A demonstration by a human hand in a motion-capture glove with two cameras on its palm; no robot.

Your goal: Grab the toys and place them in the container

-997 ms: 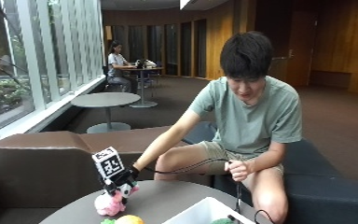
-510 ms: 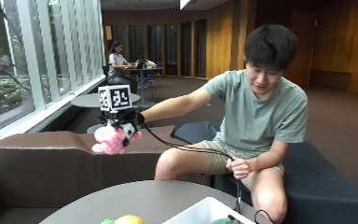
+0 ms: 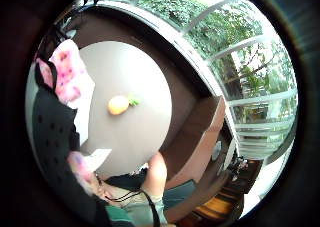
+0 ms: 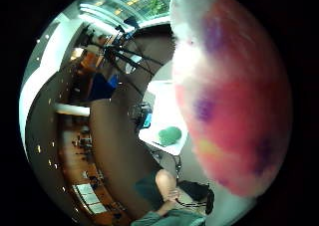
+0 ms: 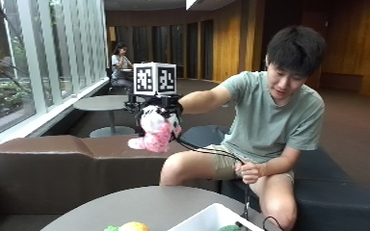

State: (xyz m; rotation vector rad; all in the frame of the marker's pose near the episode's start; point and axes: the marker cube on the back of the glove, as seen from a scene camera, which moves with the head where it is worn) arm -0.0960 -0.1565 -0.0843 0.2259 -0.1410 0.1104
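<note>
**Gloved hand holds a pink plush toy up above the table**

The right hand (image 5: 158, 107), in its black glove, is raised at about chest height with the arm stretched out to the side, and its fingers are curled round a pink and white plush toy (image 5: 153, 132). The toy hangs below the glove, well above the round grey table (image 5: 140, 204) and clear of everything on it. In the thumb side palm view the toy (image 4: 229, 96) fills much of the picture, pink and white with purple and yellow patches, so it sits close against the palm. In the little finger side palm view part of the toy (image 3: 67, 74) shows beside the black glove (image 3: 52, 132).

The bare left hand (image 5: 248, 172) rests on the person's thigh with its fingers closed round a thin black cable.

On the table an orange toy with a green tuft (image 5: 132, 226) lies near the front edge; the little finger side palm view shows the same toy (image 3: 120, 104) alone on the tabletop, well apart from the container. The white container (image 5: 204, 221) stands on the table near the person's knee, and a green toy (image 4: 169, 135) lies inside it. The person sits on a dark bench (image 5: 339, 187) behind the table, looking towards the raised hand. A brown couch back (image 5: 63, 168) stands beyond the table.
</note>
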